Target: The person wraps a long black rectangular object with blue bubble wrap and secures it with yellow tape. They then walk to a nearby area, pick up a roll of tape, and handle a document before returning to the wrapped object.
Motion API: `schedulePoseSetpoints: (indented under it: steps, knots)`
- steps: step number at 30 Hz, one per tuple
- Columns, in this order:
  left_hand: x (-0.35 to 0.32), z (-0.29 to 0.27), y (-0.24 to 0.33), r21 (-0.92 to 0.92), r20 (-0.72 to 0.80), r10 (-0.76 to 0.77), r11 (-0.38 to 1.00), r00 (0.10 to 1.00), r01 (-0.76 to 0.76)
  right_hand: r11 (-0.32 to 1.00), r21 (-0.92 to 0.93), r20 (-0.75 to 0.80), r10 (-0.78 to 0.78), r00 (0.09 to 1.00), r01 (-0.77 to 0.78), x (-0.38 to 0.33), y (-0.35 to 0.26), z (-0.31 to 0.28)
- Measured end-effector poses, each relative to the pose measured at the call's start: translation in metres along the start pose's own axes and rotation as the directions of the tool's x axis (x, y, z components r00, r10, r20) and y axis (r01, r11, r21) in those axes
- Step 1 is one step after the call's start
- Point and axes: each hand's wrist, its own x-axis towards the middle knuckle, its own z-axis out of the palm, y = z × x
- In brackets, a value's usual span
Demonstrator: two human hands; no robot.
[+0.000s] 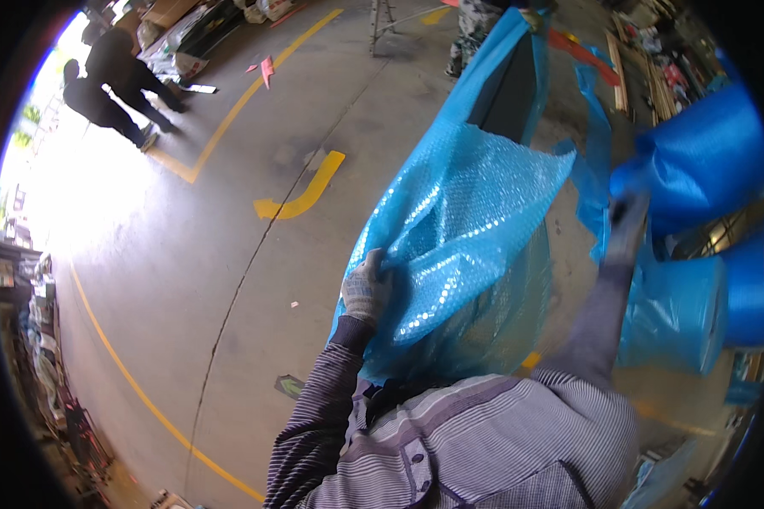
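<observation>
A long dark flat panel [508,89] stretches away from me, partly covered by light blue bubble wrap [463,212]. The near end of the wrap hangs loose in front of my body. My left hand [367,290], in a grey glove, is closed on the wrap's left edge. Out to the right, my right hand [628,219] is smeared by motion, and its fingers cannot be read. It is nearest to a big blue roll [696,161] and a hanging strip of blue wrap [594,140]. At the far end, a co-worker's gloved hand [531,20] is at the wrapped panel.
More rolls of blue wrap [675,310] stand at my right. Beyond the panel is a person in camouflage trousers [475,38]; two people [115,85] stand far left. Yellow lines [229,127] mark the concrete floor. A ladder [380,25] and wooden strips [617,72] are farther off.
</observation>
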Motion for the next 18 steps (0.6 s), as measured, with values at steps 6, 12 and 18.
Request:
schedulePoseSetpoints:
  steps: [6,12,18]
  knots:
    - [0.019,-0.044,-0.024,-0.704,0.147,-0.081,0.692,0.986,0.162,0.88,-0.369,0.639,0.007,0.769,0.298,-0.162,0.134,0.117]
    - [0.014,-0.083,-0.033,-0.798,0.138,-0.039,0.588,0.99,0.135,0.052,-0.707,0.707,0.059,0.705,0.705,-0.156,0.163,0.286]
    - [-0.016,-0.05,0.006,-0.593,0.009,0.126,0.8,0.992,-0.096,-0.132,-0.75,0.549,0.421,0.722,0.648,-0.122,0.191,0.311]
